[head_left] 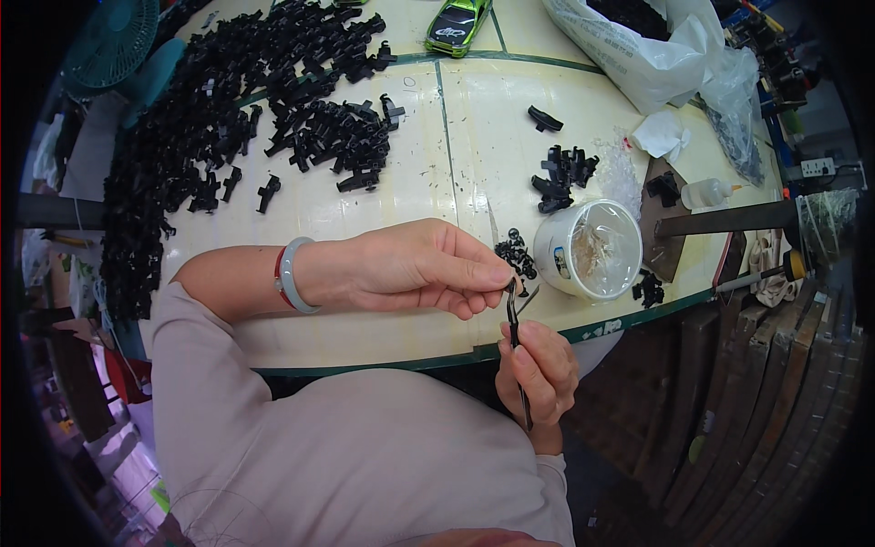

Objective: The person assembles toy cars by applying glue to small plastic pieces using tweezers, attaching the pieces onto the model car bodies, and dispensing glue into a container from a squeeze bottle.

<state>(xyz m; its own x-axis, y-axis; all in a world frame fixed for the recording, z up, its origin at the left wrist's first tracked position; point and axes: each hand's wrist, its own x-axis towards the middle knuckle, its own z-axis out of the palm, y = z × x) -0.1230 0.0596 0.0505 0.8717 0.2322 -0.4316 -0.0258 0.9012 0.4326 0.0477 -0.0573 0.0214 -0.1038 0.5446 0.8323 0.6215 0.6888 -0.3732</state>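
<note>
My left hand (428, 264) reaches across from the left, its thumb and forefinger pinched on a small black part (511, 283) that is mostly hidden by the fingertips. Below it, my right hand (543, 372) is closed around dark tweezers (513, 326). Their slim prongs point up, and the tips meet or come very close to the small part; contact is hard to tell. Just beyond the pinched fingers lies a little heap of small black round pieces (517, 248). A clear-walled tub (552, 246) with loose clear material in it stands to the right of that heap.
A large pile of black plastic parts (228, 91) covers the table's left. Several similar parts (563, 173) lie beyond the tub. A green toy car (458, 27), a white plastic bag (638, 68), crumpled tissue (661, 135) and a small bottle (706, 193) are farther out.
</note>
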